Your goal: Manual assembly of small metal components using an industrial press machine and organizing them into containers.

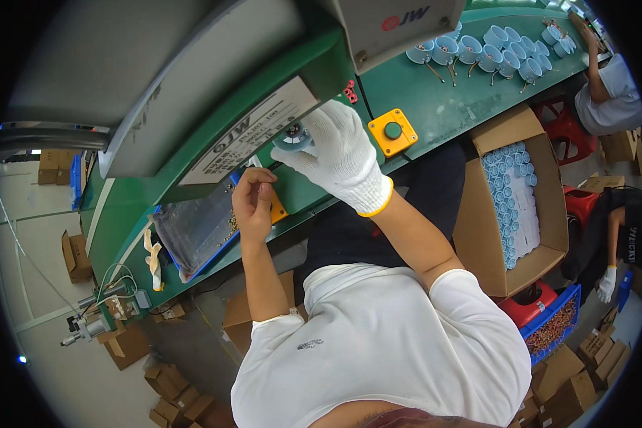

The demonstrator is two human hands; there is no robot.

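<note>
My right hand [342, 153], in a white knit glove with a yellow cuff edge, grips a light-blue round cup-shaped part [292, 140] under the front of a green and grey machine [314, 64]. Dark and metal bits show inside the cup. My bare left hand [253, 202] is just left of it, fingers curled and thumb against them; whatever they hold, if anything, is hidden. Beside that hand a yellow box [278, 207] is partly covered. A blue-rimmed tray [192, 232] with small brass-coloured pieces [232, 222] lies to the left.
Right of my glove sits a yellow button box [393, 133] with a green button. Several light-blue cups with wire leads [488, 57] stand farther along the green bench [442, 107]. A carton [471, 242] of blue cups is at my right; a co-worker [613, 93] sits beyond.
</note>
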